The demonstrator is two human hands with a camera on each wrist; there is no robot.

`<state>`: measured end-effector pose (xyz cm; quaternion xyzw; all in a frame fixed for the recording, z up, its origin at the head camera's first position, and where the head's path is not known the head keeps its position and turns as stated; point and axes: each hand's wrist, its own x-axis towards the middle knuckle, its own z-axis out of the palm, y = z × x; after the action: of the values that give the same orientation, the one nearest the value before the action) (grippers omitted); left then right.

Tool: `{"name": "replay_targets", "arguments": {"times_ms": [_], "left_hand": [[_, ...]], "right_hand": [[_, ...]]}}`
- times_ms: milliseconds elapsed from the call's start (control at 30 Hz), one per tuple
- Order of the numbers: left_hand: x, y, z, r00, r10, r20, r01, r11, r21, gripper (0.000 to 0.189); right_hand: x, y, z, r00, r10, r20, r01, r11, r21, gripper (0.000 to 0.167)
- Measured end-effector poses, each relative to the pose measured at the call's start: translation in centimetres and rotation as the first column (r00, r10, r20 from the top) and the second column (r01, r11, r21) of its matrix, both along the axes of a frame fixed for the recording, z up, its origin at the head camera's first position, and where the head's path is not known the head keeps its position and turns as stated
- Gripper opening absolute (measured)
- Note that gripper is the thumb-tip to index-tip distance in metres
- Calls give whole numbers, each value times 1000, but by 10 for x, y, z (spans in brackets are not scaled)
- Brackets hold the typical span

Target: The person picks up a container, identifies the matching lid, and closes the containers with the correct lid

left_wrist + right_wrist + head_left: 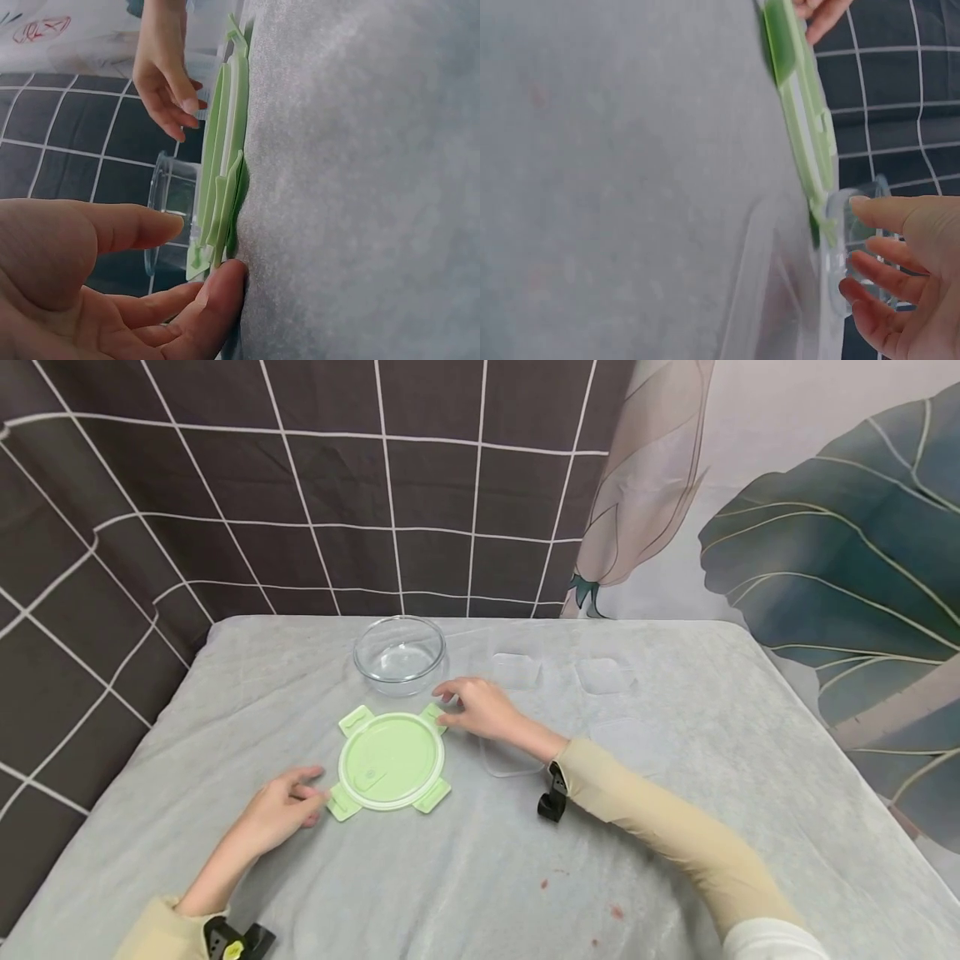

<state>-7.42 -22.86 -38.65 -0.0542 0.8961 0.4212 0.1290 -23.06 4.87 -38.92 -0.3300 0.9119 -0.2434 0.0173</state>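
Note:
A round green lid (393, 756) with a flap on each of its corners lies flat on the grey cloth. At its lower-left flap (343, 803) is my left hand (277, 810), thumb and fingers apart; in the left wrist view a fingertip (225, 281) comes right to the lid's edge. My right hand (483, 710) hovers by the upper-right flap, its loose fingers spread with nothing between them in the right wrist view. Behind the lid stands a round clear glass bowl (401, 681), just beyond the right fingertips.
Several clear plastic pieces lie to the right: one shallow box (517, 670) at the back, another (603, 677) beside it, and a larger one (513, 764) partly under the right forearm. A dark checked curtain (330, 485) hangs behind the grey cloth-covered table (465, 893).

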Motion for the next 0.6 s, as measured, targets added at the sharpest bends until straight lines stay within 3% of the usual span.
{"name": "replay_targets", "arguments": {"times_ms": [233,600], "left_hand": [[0,0,-1,1000,-2,3,2,1000,-13,50],[-1,4,-4,1000,10,-6,-10,1000,23,47]], "right_hand": [[-12,-5,-7,997,34,64,-34,999,4,41],[-12,-11,-12,997,48,53,-49,998,27,36]]}}
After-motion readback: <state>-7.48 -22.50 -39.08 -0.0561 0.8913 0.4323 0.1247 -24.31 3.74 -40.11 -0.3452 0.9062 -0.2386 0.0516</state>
